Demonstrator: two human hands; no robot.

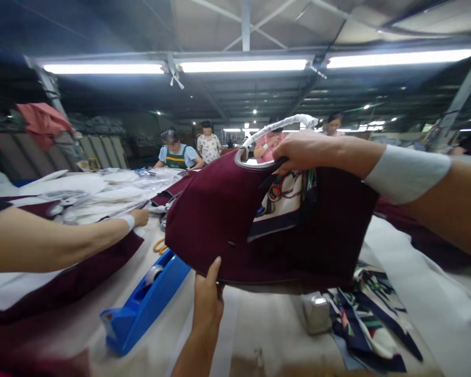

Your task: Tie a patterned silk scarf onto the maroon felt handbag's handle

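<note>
A maroon handbag (215, 220) hangs in the air over the table, held between both my hands. My right hand (304, 151) is closed on the bag's top rim by its metal ring, just under the white-wrapped handle (282, 124). My left hand (208, 296) grips the bag's lower left corner from below, with the thumb pressed on the front. A patterned scarf (282, 201) is tied at the handle and drapes down the bag's front.
A blue tape dispenser (145, 303) lies on the table (267, 330) below the bag. A small metal object (317, 313) and another patterned scarf (372, 314) lie to the right. A co-worker's arm (63, 241) reaches in from the left over maroon fabric. Other people (176, 154) work at the far end.
</note>
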